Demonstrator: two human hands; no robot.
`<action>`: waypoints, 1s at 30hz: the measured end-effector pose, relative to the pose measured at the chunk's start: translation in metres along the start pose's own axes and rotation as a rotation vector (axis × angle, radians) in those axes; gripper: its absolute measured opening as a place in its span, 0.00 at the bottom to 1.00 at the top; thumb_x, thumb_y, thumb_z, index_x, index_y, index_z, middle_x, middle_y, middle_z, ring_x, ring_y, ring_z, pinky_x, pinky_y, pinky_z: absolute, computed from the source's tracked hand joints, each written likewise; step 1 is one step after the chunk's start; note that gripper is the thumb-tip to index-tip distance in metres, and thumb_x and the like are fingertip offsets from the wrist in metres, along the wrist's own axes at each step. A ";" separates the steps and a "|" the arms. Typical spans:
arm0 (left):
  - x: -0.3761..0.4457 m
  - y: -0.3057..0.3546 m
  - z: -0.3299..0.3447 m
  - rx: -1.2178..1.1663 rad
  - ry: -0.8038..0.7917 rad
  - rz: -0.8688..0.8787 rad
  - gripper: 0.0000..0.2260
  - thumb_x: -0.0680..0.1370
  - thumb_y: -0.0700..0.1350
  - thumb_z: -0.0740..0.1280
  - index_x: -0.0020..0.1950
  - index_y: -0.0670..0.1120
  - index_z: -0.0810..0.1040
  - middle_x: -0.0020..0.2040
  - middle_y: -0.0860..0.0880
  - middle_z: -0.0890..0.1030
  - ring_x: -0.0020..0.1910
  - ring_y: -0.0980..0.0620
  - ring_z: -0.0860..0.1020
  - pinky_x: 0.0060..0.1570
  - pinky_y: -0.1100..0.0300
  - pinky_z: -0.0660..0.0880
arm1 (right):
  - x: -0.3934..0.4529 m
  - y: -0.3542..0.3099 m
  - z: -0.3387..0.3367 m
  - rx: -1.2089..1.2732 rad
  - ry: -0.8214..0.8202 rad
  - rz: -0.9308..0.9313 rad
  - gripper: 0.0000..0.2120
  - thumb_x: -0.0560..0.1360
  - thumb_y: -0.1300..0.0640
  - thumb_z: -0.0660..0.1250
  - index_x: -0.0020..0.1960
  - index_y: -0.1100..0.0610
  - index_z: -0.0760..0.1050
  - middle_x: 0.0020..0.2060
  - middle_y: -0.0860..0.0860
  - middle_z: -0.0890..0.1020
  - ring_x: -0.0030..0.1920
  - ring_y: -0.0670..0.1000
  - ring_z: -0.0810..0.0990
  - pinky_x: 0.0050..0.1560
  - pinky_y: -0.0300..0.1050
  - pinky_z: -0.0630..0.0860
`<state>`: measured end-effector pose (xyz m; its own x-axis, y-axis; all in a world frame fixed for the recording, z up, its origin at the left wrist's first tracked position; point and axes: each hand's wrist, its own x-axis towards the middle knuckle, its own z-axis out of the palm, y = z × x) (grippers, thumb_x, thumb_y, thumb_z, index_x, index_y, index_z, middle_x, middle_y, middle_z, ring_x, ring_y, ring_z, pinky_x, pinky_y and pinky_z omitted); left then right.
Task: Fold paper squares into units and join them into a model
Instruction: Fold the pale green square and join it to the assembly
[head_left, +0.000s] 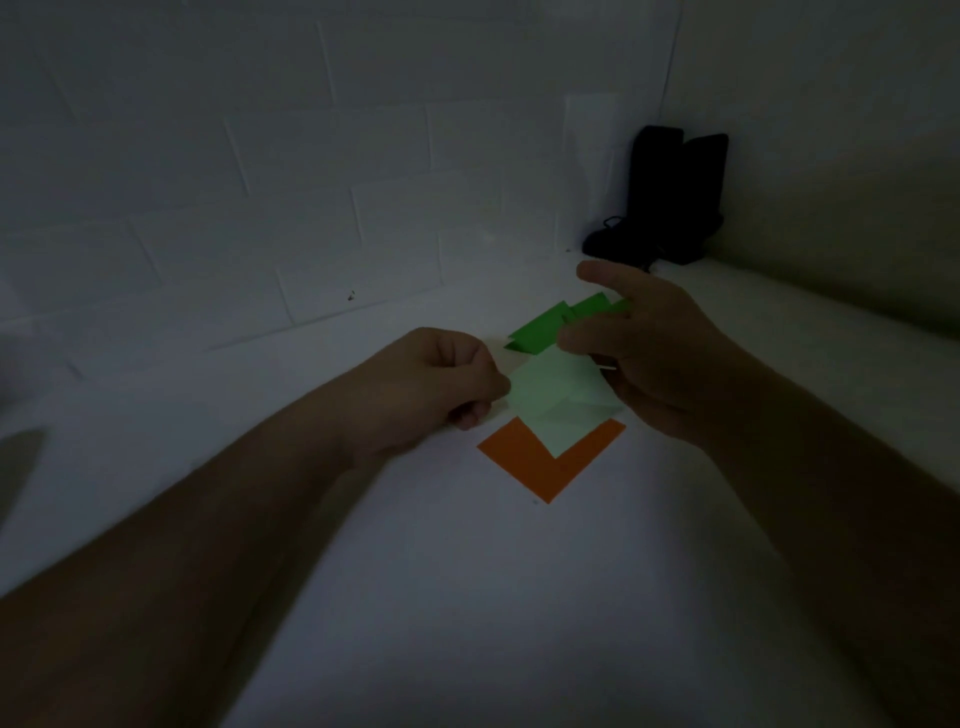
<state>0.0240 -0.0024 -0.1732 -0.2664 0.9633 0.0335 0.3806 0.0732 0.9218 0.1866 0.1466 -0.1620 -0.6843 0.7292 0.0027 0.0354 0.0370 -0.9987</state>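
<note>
A pale green paper square (558, 402), partly folded with a crease across it, is held just above the white table. My left hand (441, 387) pinches its left corner with curled fingers. My right hand (649, 353) grips its right side, index finger stretched out. Under the pale sheet lies an orange paper square (543, 465), flat on the table, with its near corner showing. Behind the hands lie dark green folded units (550, 327), partly hidden by my right hand.
A black pouch-like object (670, 202) with a cord stands in the far right corner against the wall. White brick wall runs along the back of the white table (467, 597). The light is dim.
</note>
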 end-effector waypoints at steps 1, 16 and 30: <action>0.001 0.000 0.001 -0.043 -0.001 0.000 0.11 0.76 0.42 0.71 0.34 0.45 0.76 0.34 0.42 0.77 0.35 0.49 0.75 0.40 0.59 0.71 | -0.001 0.000 0.001 -0.002 -0.019 0.005 0.36 0.73 0.71 0.70 0.76 0.49 0.67 0.56 0.60 0.79 0.51 0.60 0.85 0.52 0.56 0.84; 0.006 -0.006 0.006 -0.132 0.300 0.101 0.09 0.77 0.36 0.72 0.53 0.47 0.87 0.44 0.44 0.85 0.42 0.47 0.81 0.52 0.49 0.81 | -0.006 0.003 0.003 0.167 -0.173 -0.088 0.12 0.76 0.72 0.67 0.53 0.58 0.82 0.43 0.49 0.87 0.48 0.51 0.87 0.47 0.44 0.83; 0.000 -0.003 0.007 -0.228 0.205 0.149 0.18 0.75 0.28 0.71 0.61 0.44 0.83 0.56 0.39 0.85 0.57 0.38 0.84 0.62 0.40 0.78 | -0.005 0.010 0.010 0.045 -0.107 -0.231 0.21 0.72 0.77 0.69 0.42 0.50 0.86 0.44 0.57 0.85 0.46 0.59 0.82 0.50 0.58 0.80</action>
<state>0.0293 -0.0004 -0.1785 -0.4039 0.8855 0.2297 0.2268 -0.1463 0.9629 0.1832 0.1366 -0.1727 -0.7441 0.6280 0.2278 -0.1613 0.1620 -0.9735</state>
